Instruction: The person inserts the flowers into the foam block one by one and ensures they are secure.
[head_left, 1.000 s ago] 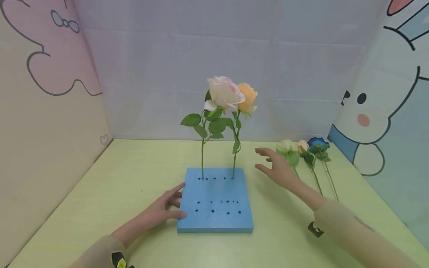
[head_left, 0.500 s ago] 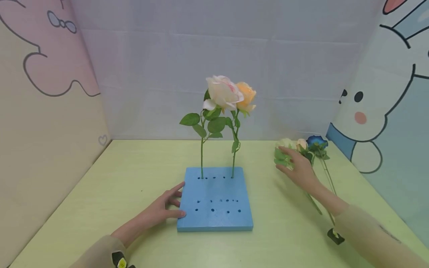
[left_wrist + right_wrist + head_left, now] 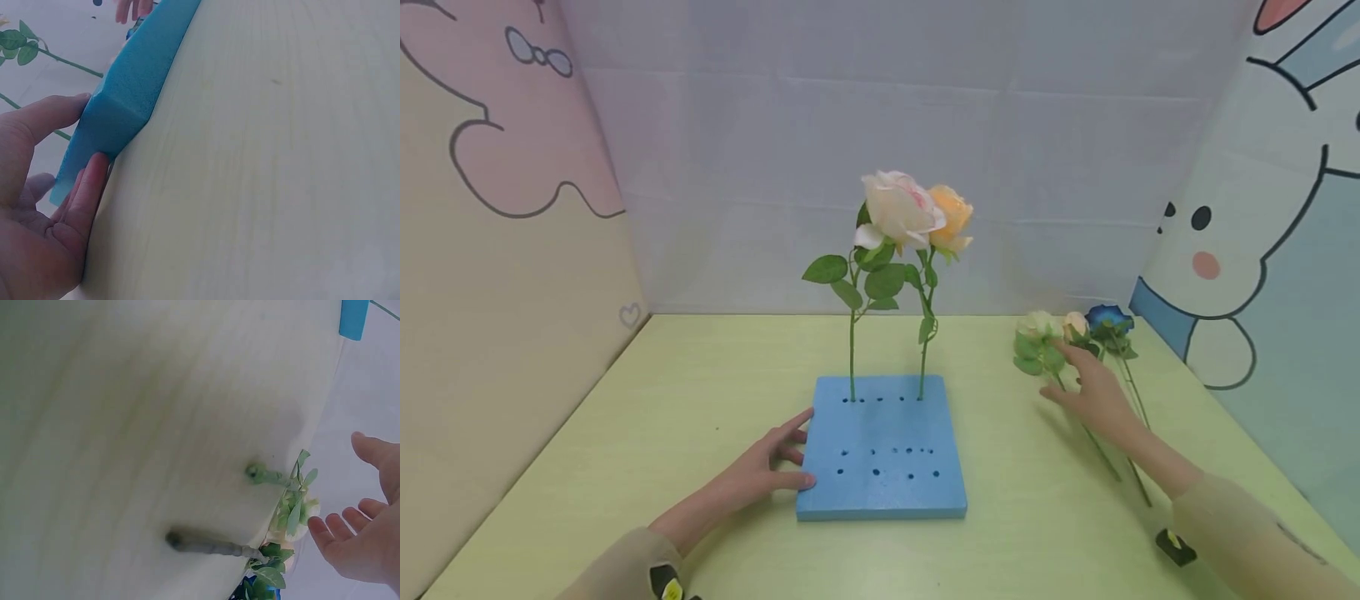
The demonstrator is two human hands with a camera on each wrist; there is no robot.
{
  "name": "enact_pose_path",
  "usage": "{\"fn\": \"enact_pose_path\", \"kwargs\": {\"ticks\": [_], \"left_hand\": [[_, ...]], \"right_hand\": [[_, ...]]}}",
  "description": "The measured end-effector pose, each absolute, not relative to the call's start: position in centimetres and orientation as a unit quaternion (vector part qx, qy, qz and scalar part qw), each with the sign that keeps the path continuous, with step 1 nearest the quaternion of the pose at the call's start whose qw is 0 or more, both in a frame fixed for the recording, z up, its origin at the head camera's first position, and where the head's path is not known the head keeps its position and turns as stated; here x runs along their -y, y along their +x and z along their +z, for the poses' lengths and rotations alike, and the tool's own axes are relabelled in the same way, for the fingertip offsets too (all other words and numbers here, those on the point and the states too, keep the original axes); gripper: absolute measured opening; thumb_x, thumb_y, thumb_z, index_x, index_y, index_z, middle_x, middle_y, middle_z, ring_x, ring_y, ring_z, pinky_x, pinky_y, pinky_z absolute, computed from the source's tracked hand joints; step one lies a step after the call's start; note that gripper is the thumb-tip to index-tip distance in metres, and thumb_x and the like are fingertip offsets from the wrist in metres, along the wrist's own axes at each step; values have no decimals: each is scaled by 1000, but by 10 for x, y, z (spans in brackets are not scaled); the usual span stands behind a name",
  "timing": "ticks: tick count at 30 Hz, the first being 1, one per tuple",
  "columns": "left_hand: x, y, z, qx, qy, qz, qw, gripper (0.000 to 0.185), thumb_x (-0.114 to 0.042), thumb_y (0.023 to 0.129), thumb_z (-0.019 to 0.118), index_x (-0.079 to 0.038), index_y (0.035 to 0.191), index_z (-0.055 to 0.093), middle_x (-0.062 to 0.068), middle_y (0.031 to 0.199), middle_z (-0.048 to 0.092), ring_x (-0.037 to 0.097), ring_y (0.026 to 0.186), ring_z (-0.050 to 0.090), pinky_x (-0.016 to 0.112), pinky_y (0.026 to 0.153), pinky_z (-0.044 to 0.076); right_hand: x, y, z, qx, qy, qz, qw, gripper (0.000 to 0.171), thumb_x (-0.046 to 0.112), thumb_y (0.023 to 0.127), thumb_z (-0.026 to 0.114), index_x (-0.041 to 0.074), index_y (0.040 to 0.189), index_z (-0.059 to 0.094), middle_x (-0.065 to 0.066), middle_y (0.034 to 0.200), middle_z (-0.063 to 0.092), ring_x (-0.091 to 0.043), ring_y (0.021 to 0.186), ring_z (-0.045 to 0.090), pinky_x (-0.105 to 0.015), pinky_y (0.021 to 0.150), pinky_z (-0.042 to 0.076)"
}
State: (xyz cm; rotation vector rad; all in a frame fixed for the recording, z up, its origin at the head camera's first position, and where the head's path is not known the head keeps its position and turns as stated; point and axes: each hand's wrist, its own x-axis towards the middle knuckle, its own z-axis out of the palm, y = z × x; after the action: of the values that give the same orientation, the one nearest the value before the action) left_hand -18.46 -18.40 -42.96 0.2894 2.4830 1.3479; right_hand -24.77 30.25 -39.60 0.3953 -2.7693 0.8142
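Observation:
A blue board (image 3: 883,429) with several holes lies on the table. A pale pink rose (image 3: 901,208) and a yellow-orange rose (image 3: 952,218) stand upright in its back row. My left hand (image 3: 760,467) rests against the board's left edge; its thumb touches the top corner, and the other fingers lie along the side in the left wrist view. Over the stem of a white-green rose (image 3: 1039,327) hovers my right hand (image 3: 1097,400), thumb and fingers apart, nothing held. Whether a fingertip touches the leaves I cannot tell.
Beside the white-green rose lie a small peach rose (image 3: 1076,323) and a blue rose (image 3: 1109,317), stems pointing toward the front right. A pale backdrop (image 3: 737,192) closes off the table's back, with patterned panels at both sides.
My right hand has moved rightward from beside the board to the white-green rose, then slightly down along its stem. The left hand and the board have stayed still.

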Motion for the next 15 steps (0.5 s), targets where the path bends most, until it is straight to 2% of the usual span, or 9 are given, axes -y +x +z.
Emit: {"fn": "enact_pose_path", "kwargs": {"ticks": [5, 11, 15], "left_hand": [[185, -184, -430, -861, 105, 474, 151, 93, -30, 82, 80, -25, 158, 25, 12, 143, 49, 21, 118, 56, 56, 103, 42], [186, -182, -428, -856, 114, 480, 154, 96, -29, 81, 81, -24, 158, 24, 13, 144, 48, 22, 119, 56, 56, 103, 42], [186, -181, -428, -855, 114, 482, 156, 96, -30, 81, 81, -25, 158, 23, 13, 145, 47, 23, 120, 55, 55, 103, 42]], "right_hand": [[-307, -247, -396, 956, 115, 267, 40, 88, 26, 85, 77, -7, 150, 28, -37, 151, 30, -56, 132, 37, -67, 101, 38], [-313, -246, -402, 953, 124, 275, 15, 89, 30, 85, 77, -8, 149, 29, -38, 149, 31, -56, 122, 48, -59, 88, 50], [-320, -248, -404, 954, 117, 278, -4, 86, 33, 87, 75, -9, 148, 31, -36, 148, 36, -55, 122, 50, -57, 88, 52]]}}
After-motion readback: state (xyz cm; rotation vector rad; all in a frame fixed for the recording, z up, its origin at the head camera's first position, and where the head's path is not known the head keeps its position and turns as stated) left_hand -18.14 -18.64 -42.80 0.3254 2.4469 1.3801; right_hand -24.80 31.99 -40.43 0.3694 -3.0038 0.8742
